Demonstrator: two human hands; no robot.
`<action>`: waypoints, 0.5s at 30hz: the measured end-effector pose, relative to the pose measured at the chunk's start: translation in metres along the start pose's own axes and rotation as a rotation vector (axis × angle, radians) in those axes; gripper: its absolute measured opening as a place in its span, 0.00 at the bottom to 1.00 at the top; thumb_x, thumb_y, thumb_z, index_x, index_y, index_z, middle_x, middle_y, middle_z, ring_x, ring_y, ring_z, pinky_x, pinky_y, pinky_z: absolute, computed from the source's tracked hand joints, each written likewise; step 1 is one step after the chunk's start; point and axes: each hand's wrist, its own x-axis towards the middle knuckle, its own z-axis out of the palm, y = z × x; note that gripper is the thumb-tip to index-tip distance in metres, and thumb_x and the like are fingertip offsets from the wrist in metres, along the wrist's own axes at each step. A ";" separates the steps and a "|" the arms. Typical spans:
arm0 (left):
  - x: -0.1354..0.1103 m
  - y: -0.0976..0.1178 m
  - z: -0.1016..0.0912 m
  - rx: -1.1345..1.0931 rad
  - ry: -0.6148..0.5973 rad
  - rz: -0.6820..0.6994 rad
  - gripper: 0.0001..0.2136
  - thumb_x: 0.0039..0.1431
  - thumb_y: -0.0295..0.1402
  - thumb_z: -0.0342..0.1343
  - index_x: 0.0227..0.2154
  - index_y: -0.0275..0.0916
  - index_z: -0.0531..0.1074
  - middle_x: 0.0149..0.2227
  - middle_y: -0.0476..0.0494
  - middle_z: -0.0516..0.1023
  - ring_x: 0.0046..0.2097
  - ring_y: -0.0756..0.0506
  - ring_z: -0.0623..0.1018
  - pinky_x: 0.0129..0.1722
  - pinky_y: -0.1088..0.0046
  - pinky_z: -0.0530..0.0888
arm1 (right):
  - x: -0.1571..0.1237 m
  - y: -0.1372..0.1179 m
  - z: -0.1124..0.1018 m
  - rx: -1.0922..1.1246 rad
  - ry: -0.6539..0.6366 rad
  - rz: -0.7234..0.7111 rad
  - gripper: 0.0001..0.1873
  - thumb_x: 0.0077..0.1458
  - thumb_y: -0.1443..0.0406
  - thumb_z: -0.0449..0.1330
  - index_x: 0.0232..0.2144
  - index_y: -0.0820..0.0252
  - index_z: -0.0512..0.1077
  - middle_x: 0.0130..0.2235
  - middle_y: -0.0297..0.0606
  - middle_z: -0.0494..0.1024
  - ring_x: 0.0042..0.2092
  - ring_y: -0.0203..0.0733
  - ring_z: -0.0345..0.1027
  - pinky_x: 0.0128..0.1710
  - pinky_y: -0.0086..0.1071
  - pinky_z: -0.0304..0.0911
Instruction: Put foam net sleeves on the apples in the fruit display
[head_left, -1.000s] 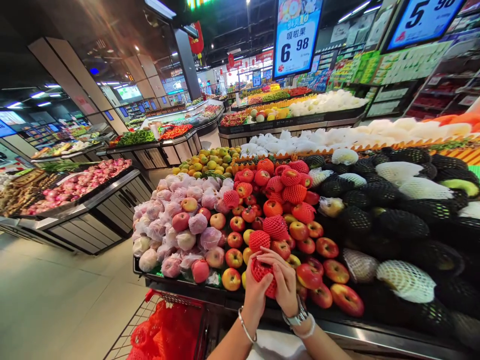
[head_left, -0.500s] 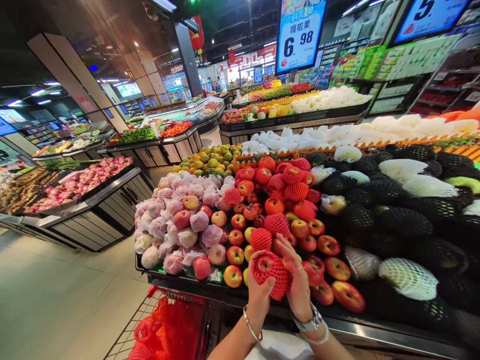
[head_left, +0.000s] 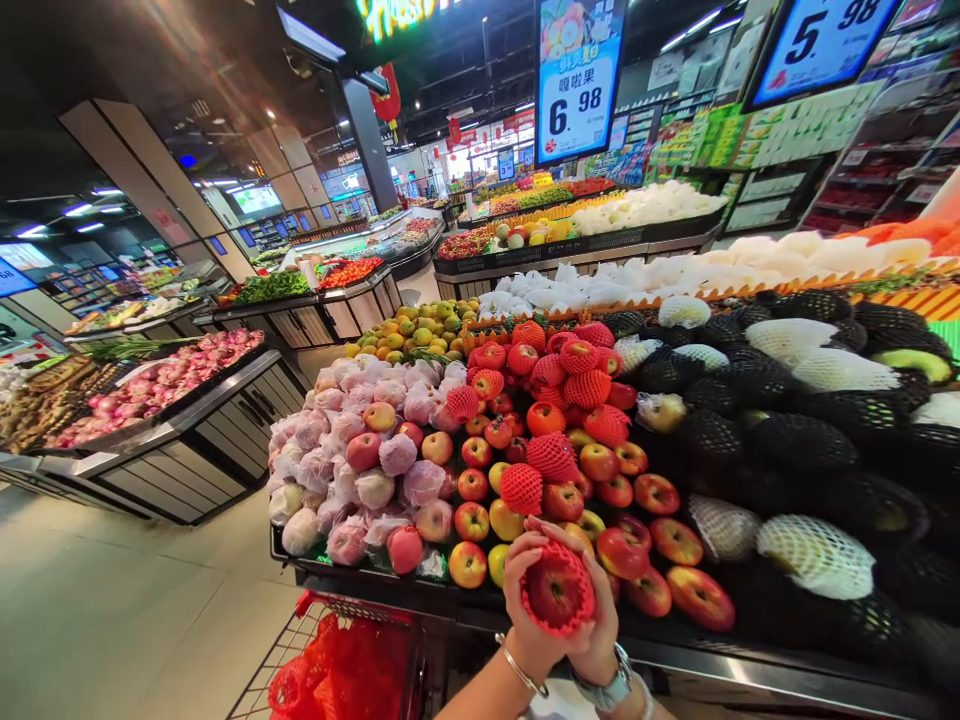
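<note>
A red apple (head_left: 556,590) in a red foam net sleeve sits between my two hands, its stem end facing me. My left hand (head_left: 525,620) wraps round its left side, a bracelet on that wrist. Round the right side and behind it curls my right hand (head_left: 601,610), with a watch (head_left: 616,682) below. Just beyond lie loose red-yellow apples (head_left: 625,552) and apples in red nets (head_left: 521,488). The sleeve covers the apple's sides, and some of my fingertips are hidden behind it.
Wrapped pink fruit (head_left: 352,440) is heaped to the left, dark netted fruit (head_left: 780,440) to the right. A shopping cart (head_left: 259,690) with red netting (head_left: 337,670) stands below left. An onion stand (head_left: 172,380) is further left, and price screens (head_left: 577,90) hang above.
Both hands have drawn nearer to me and lower with the netted apple. The apple has turned so its stem end faces up toward me, and my right hand has closed round it.
</note>
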 end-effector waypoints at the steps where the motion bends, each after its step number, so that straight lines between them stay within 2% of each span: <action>1: 0.003 0.002 0.000 0.007 -0.009 -0.020 0.29 0.32 0.43 0.73 0.43 0.54 0.74 0.44 0.42 0.78 0.48 0.29 0.78 0.51 0.44 0.74 | 0.002 -0.002 0.001 0.040 0.012 0.015 0.27 0.67 0.56 0.37 0.50 0.40 0.76 0.53 0.31 0.79 0.54 0.49 0.74 0.52 0.46 0.72; 4: 0.014 0.006 -0.001 0.040 0.024 -0.025 0.28 0.35 0.45 0.70 0.43 0.51 0.73 0.43 0.40 0.78 0.47 0.30 0.77 0.52 0.44 0.73 | 0.007 -0.012 0.007 0.177 -0.013 0.045 0.30 0.66 0.48 0.36 0.54 0.41 0.73 0.57 0.34 0.75 0.57 0.51 0.71 0.54 0.47 0.70; 7: 0.020 0.005 -0.003 0.057 0.102 0.077 0.27 0.37 0.43 0.69 0.44 0.52 0.73 0.43 0.41 0.78 0.46 0.31 0.78 0.50 0.46 0.74 | 0.011 -0.018 0.013 0.242 0.034 0.014 0.35 0.63 0.42 0.35 0.58 0.44 0.68 0.62 0.38 0.70 0.63 0.53 0.63 0.59 0.49 0.65; 9: 0.019 0.002 -0.005 0.069 0.047 0.129 0.29 0.34 0.39 0.71 0.45 0.54 0.73 0.44 0.43 0.78 0.46 0.31 0.78 0.50 0.46 0.74 | 0.010 -0.017 0.015 0.250 0.088 0.027 0.37 0.64 0.43 0.31 0.60 0.47 0.66 0.61 0.42 0.70 0.62 0.53 0.64 0.58 0.51 0.65; 12: 0.013 -0.003 -0.004 0.094 -0.080 0.123 0.32 0.33 0.36 0.73 0.46 0.60 0.73 0.45 0.45 0.78 0.47 0.31 0.78 0.54 0.45 0.71 | 0.005 -0.012 0.016 0.224 0.086 0.080 0.39 0.66 0.48 0.26 0.62 0.52 0.64 0.58 0.48 0.74 0.56 0.51 0.72 0.54 0.50 0.69; 15: 0.010 -0.003 -0.002 0.098 -0.090 0.119 0.31 0.34 0.38 0.73 0.47 0.61 0.73 0.45 0.47 0.79 0.47 0.32 0.78 0.56 0.45 0.70 | 0.002 -0.010 0.015 0.208 0.053 0.101 0.37 0.67 0.49 0.28 0.62 0.51 0.64 0.56 0.46 0.76 0.52 0.48 0.75 0.52 0.46 0.72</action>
